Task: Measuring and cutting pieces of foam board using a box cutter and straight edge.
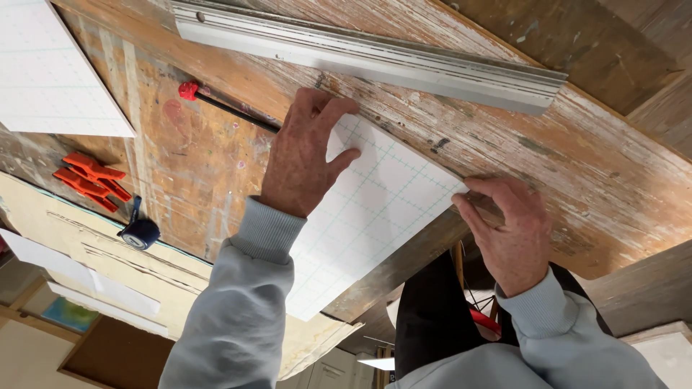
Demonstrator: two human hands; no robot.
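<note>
A worn, paint-scuffed wooden workbench (202, 158) fills the view. On it lies a white gridded sheet (367, 209), its near corner overhanging the bench edge. The left hand (306, 155) presses flat on the sheet's far-left corner, fingers spread, gripping nothing. The right hand (508, 230) pinches the sheet's right corner at the bench edge, fingers closed on it. Just beyond both hands lies a long aluminium straightedge (375, 57), apart from the sheet. Left of the left hand: a red-tipped black rod (223, 106), orange clamps (90, 180) and a blue tape roll (139, 232), with bare bench between.
</note>
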